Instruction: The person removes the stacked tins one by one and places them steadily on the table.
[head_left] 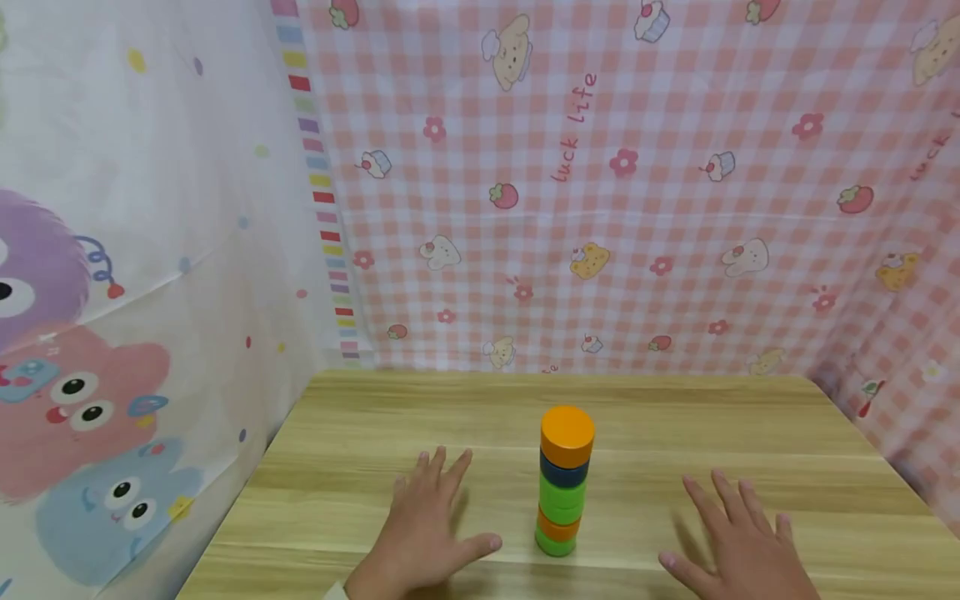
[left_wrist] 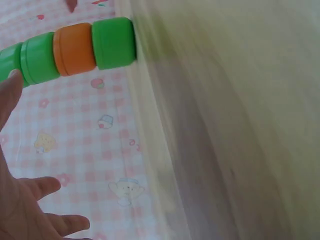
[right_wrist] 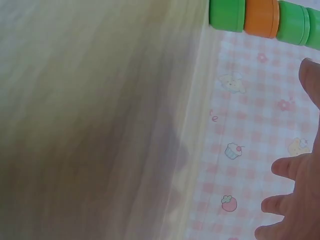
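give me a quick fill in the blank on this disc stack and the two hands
1. The top disc of the stack is coloured ____.
2. The bottom disc, resting on the wooden table, is coloured ____.
3. The stack stands ____ the left hand and the right hand.
4. Both hands have their fingers spread and hold ____.

Missing words: orange; green; between; nothing

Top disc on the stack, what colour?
Orange; the top disc shows best in the head view.
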